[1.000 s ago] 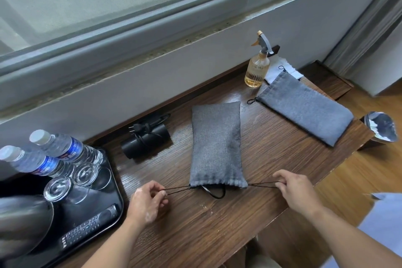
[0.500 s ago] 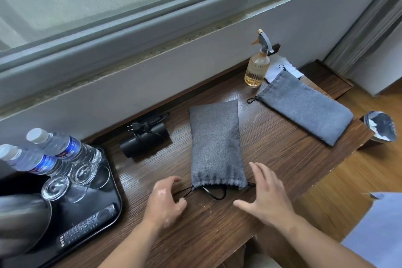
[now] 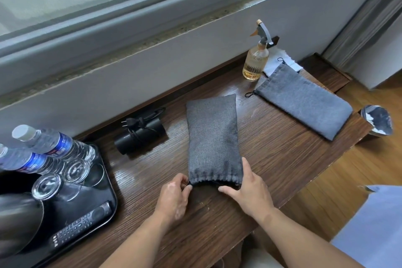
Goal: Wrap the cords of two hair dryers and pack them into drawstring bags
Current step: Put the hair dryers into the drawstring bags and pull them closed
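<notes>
A bulging dark grey drawstring bag [image 3: 213, 137] lies in the middle of the wooden table [image 3: 272, 150], its gathered mouth toward me. My left hand [image 3: 174, 196] pinches the left corner of that mouth. My right hand [image 3: 248, 187] clasps the right corner, thumb on top of the fabric. A black hair dryer [image 3: 139, 135] with its cord wrapped around it and the plug showing lies to the left, near the wall. A flat, lighter grey drawstring bag [image 3: 302, 102] rests at the far right, away from both hands.
An amber spray bottle [image 3: 255, 61] and a white cloth [image 3: 280, 61] stand at the back right. On the left, a black tray [image 3: 104, 183] holds two water bottles, upturned glasses, a remote control and a kettle. A silver bin [image 3: 377, 121] sits beyond the table's right edge.
Both hands let go of the taut drawstrings they were pulling apart, moved inward, and now grip the two corners of the filled bag's closed mouth.
</notes>
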`<action>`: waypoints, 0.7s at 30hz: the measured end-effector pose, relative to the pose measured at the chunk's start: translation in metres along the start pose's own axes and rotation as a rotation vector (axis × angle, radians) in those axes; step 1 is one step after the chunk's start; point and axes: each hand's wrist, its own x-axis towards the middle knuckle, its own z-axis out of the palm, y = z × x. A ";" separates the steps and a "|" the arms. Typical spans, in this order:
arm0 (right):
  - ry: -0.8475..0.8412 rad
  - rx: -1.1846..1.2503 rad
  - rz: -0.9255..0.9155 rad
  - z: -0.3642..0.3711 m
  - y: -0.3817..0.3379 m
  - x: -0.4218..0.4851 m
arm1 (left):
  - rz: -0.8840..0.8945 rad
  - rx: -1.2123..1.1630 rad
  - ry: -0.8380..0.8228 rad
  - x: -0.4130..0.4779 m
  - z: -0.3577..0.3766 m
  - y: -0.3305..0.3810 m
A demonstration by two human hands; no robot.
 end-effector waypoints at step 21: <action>0.088 -0.292 -0.015 -0.018 0.032 0.023 | 0.140 0.038 0.053 -0.009 -0.018 -0.007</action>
